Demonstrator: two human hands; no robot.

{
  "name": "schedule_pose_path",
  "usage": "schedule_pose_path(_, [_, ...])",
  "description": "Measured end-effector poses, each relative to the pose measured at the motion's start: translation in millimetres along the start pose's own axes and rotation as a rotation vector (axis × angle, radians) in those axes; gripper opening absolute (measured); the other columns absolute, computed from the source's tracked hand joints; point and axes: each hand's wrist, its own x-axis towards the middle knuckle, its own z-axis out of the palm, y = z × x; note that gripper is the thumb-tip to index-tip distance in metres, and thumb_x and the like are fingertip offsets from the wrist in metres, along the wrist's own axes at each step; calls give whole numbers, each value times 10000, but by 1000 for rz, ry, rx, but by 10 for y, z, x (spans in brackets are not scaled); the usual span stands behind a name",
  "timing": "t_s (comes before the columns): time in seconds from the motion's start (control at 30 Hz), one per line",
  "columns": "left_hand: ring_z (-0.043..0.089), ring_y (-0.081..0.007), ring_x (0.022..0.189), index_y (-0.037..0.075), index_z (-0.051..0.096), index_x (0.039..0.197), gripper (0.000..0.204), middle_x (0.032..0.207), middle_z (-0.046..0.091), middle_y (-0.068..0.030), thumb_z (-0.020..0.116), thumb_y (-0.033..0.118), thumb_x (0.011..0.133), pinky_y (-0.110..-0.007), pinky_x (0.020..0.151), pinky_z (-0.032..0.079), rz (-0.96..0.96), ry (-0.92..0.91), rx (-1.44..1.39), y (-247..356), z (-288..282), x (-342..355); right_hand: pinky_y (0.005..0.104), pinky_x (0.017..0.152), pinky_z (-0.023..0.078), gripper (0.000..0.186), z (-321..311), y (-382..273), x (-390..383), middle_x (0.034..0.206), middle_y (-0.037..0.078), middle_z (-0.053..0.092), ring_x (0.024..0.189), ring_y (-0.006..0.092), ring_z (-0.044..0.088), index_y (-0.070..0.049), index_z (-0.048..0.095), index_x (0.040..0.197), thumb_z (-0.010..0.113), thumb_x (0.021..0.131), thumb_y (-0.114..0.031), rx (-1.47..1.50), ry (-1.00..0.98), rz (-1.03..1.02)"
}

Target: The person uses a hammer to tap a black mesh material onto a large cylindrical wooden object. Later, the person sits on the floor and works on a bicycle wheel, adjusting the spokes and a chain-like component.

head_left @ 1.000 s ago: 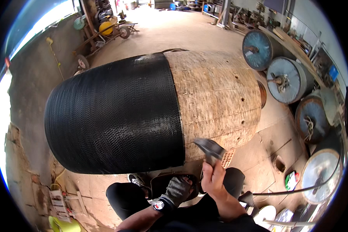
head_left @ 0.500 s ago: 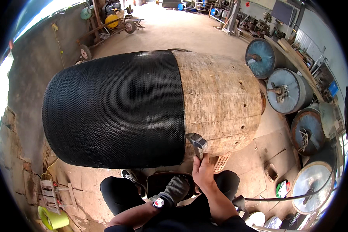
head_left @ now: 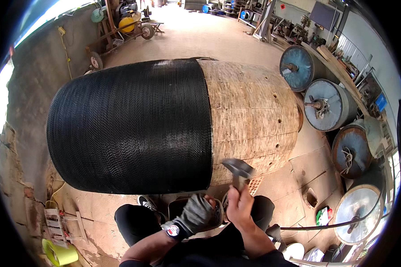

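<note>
Head view: we look down over our knees at a barrel-shaped drum (head_left: 173,127) that lies on its side across the middle of the floor (head_left: 187,38). Its left and larger part is covered by a black winding (head_left: 129,129), finely ridged and glossy; the right part is a bare section (head_left: 254,115), tan, mottled and seamed, with a row of small holes toward its right end.

Our right hand (head_left: 240,204) is closed around the handle of a hammer (head_left: 237,168), whose slightly blurred head is over the near edge of the bare section, just right of the winding's border; whether it touches, we cannot tell. Our left hand (head_left: 197,214), in a grey glove with fingertips showing, has its fingers curled over a dark container (head_left: 175,207) between our knees; we cannot tell whether it pinches anything.

Around us the floor is brownish, dusty, and jointed into slabs toward the right. A grey wall (head_left: 35,89) runs along its left edge, with a wheeled cart (head_left: 120,33) near the far left corner. Along the right edge lie four cylinders (head_left: 324,107) with round metal ends, and long boards (head_left: 338,71) rest by the farther ones. Near the left corner closest to us are a wooden stool (head_left: 57,224) and a yellow-green roll (head_left: 60,253).
</note>
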Motion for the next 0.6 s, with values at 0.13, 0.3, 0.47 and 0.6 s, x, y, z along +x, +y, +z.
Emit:
schedule_pose_path(0.13, [579,-288,718,62,554,851,114,811,571,-102,598,38,749,-418,582,450,-11,114,96,-526,-358,313,319,554,437,187,55,-85,157,750,158,553,592,227,520,23,483,914,458,1000,-141,402,428,-349])
schedule_pose_path(0.3, [567,-314,923,88,582,1237,591,1035,524,-96,693,34,658,-468,822,477,166,411,386,-1024,-933,949,447,526,488,204,98,21,157,703,220,604,622,452,616,32,539,979,601,965,-162,-260,-40,48])
schedule_pose_path(0.47, [582,-289,903,158,568,1322,600,1055,519,-74,677,1,754,-453,762,510,85,494,512,-1343,-872,1155,344,550,481,88,-50,-52,162,735,97,607,640,239,602,25,545,976,483,967,-37,-9,174,-262])
schedule_pose_path(0.6, [592,-287,908,157,584,1246,496,1056,544,-72,672,13,780,-449,756,516,66,511,468,-1339,-888,1174,469,560,510,202,127,125,321,864,291,628,690,453,631,34,578,1014,600,947,-155,-378,-124,117])
